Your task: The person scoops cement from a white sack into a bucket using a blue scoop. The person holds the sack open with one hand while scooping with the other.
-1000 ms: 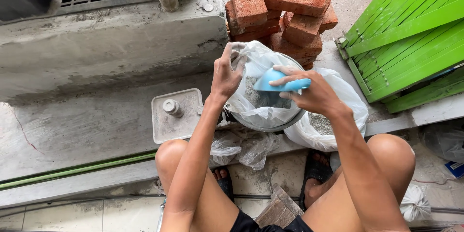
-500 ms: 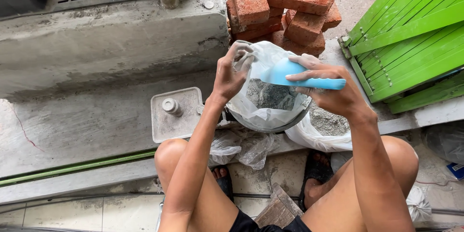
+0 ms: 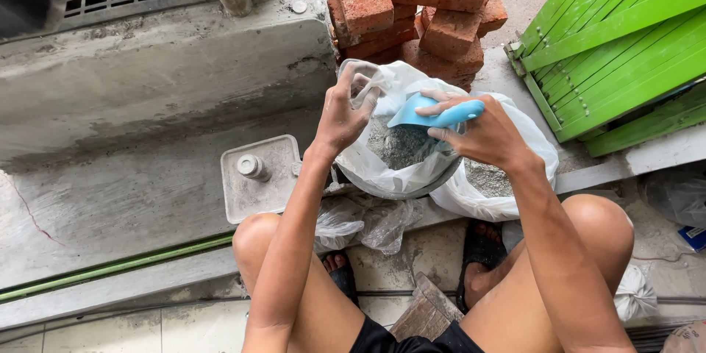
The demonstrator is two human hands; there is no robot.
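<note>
My left hand (image 3: 344, 110) pinches the rim of a clear plastic bag (image 3: 397, 169) and holds it open. The bag sits in a round bowl (image 3: 412, 190) and holds grey powder (image 3: 401, 145). My right hand (image 3: 482, 132) grips a light blue scoop (image 3: 435, 114), which lies just over the bag's mouth above the powder. I am squatting, knees either side of the bowl.
A second white bag (image 3: 500, 191) with grey powder lies right of the bowl. Red bricks (image 3: 419, 7) are stacked behind it. Green wooden slats (image 3: 625, 37) lie at the right. A square grey lid with a knob (image 3: 257, 176) sits left, below a concrete ledge (image 3: 147, 81).
My right hand swung the blue scoop out to the right and has brought it back left over the bag's mouth. The left hand has kept its hold on the bag rim.
</note>
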